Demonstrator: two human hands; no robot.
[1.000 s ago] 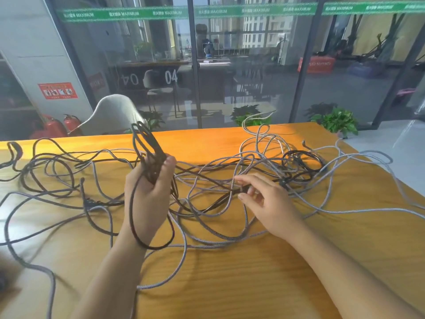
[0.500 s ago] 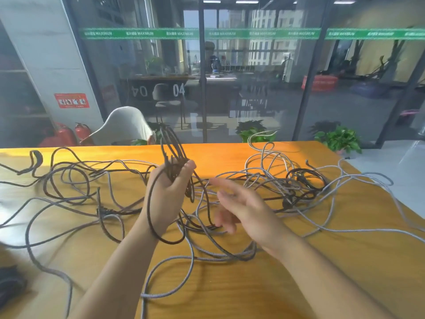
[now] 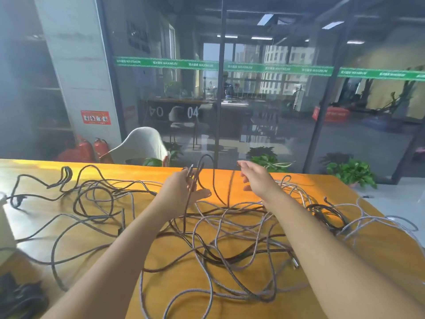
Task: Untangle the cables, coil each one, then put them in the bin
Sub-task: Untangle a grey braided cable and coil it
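dark braided cable (image 3: 215,180): we see it raised off the table, several strands bunched in the left hand, one loop arching up toward the right hand, the rest trailing down into the tangle.
left hand (image 3: 184,191): we hold it up over the far middle of the table, fingers curled round the dark strands; a metal plug tip (image 3: 190,170) shows at its top.
right hand (image 3: 257,178): fingers spread, holding nothing, just beside the raised loop, not touching as far as we can tell.
grey braided cables (image 3: 220,229): we see them sprawled loose over the orange table (image 3: 230,302), crossing the dark cable in many places.
black cable bundle (image 3: 326,212): knotted clump on the right, under grey strands.
bin: we cannot see one.
step: we judge it as coiling the dark cable, far from done.
how to do well: we should keep loops even in the left hand, feed slack with the right, pull slowly where dark crosses grey, stop and lift grey off if it snags.
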